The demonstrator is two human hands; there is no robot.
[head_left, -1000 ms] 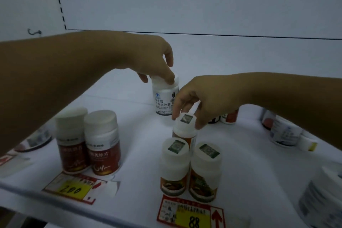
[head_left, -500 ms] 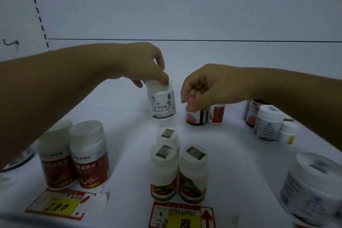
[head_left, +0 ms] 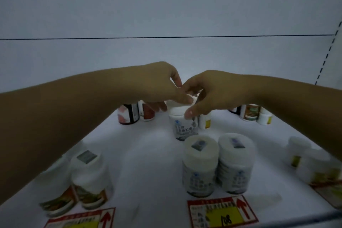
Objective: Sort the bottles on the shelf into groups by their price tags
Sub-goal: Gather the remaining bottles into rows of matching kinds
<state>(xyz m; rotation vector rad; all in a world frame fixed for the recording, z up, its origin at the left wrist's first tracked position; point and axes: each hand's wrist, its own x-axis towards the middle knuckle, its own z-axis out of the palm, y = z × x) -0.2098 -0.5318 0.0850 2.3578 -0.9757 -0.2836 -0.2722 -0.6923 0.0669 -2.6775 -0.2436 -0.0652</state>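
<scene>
We have both hands on one white bottle (head_left: 183, 124) with blue print on its label, which stands upright on the white shelf (head_left: 148, 163) near the middle, just behind a pair of like bottles. Our left hand (head_left: 157, 87) grips its white cap from above, thumb on the near side and the other fingers curled behind it. Our right hand (head_left: 207, 94) closes on the same cap from the right, thumb tip pressed low against the bottle's shoulder. The pair of white bottles with blue labels (head_left: 216, 164) stands side by side at the front, directly behind a red and yellow price tag (head_left: 222, 213) marked 108. To the left, two bottles with brown and orange labels (head_left: 77, 181) stand close together behind another red and yellow price tag (head_left: 81, 220), whose figure is cut off by the frame. At the back left, partly hidden by our left hand, stand two red-labelled bottles (head_left: 137, 113). A small bottle with a yellow label (head_left: 205, 121) sits just right of the held one, and more small bottles (head_left: 255, 114) cluster at the back right. Blurred bottles (head_left: 311, 161) crowd the right edge.
</scene>
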